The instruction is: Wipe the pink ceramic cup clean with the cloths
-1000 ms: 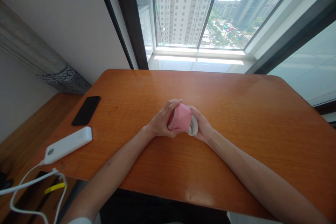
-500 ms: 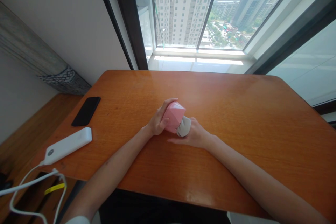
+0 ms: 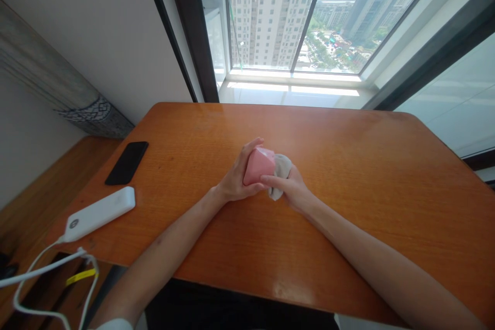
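Note:
A pink faceted object (image 3: 260, 165) is held in my left hand (image 3: 236, 178), whose fingers curve round its far and left sides with the thumb below. What kind of object it is I cannot make out. Against its right side lies a crumpled light grey cloth (image 3: 283, 167), gripped by my right hand (image 3: 292, 185). The right thumb reaches across the cloth to the lower edge of the pink object. Both things are above the middle of the wooden table (image 3: 348, 175). The right fingers are mostly hidden behind the cloth.
To the left, a black phone (image 3: 127, 163) lies on the table beside a white power bank (image 3: 99, 214). A white cable (image 3: 42, 268) runs from it over the table's near-left edge. Beyond the far edge is a window (image 3: 290, 26); a curtain (image 3: 58, 67) hangs at left.
My right hand has turned and moved slightly up and right with the cloth, its thumb now on the near side. The pink object has tilted in my left hand.

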Motion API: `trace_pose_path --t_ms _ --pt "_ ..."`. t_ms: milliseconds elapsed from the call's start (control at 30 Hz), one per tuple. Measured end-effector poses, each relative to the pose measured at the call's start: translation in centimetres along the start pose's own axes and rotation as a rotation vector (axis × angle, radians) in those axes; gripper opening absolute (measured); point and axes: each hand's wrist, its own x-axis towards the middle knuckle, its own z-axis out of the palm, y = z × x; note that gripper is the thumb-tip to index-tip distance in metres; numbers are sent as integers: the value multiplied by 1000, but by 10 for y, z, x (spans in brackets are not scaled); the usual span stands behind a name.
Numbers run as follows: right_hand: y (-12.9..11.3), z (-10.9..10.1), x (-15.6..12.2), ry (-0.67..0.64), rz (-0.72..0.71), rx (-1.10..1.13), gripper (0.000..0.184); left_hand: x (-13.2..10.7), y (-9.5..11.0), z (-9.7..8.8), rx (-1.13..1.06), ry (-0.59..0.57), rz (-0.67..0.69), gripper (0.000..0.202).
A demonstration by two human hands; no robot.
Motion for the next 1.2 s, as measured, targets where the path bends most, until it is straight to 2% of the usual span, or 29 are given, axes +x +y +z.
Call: trace_pose_path --t_ms 100,167,233,333,433,533,600,700,800,900,1000,1067,1133,1200 --pt "-6 4 3 9 63 243 52 2 -1 -1 74 17 82 104" --pt "-6 7 3 12 89 313 54 3 -2 -2 102 21 112 95" --pt "-5 10 2 37 82 295 56 2 -2 -2 111 40 105 89" --pt "0 9 -3 -11 9 69 56 -2 -1 0 42 81 51 83" --pt "8 3 -5 -122 -216 -320 48 -5 1 2 -44 99 -19 79" --pt "17 -5 -2 -179 -604 -708 36 -5 3 1 -54 72 -51 78" --pt "24 -9 2 -214 -801 -892 29 -4 5 0 -45 39 -68 78" --pt "29 -13 7 -210 -893 -972 28 -3 5 -2 -51 25 -100 81" --pt "22 -11 4 -127 -767 -833 25 -2 2 0 -77 40 -90 93" --pt "6 -5 -1 -25 -488 -559 25 0 1 3 -46 69 -20 99" --pt "-9 1 -3 1 -186 -243 38 2 3 5 18 104 49 99" --pt "-13 4 -1 1 -41 -41 48 2 6 6 34 113 66 92" --pt "-12 6 1 17 26 91 54 1 8 6 44 123 56 80" --pt "-7 7 1 19 31 83 54 -1 7 6 44 135 29 74"
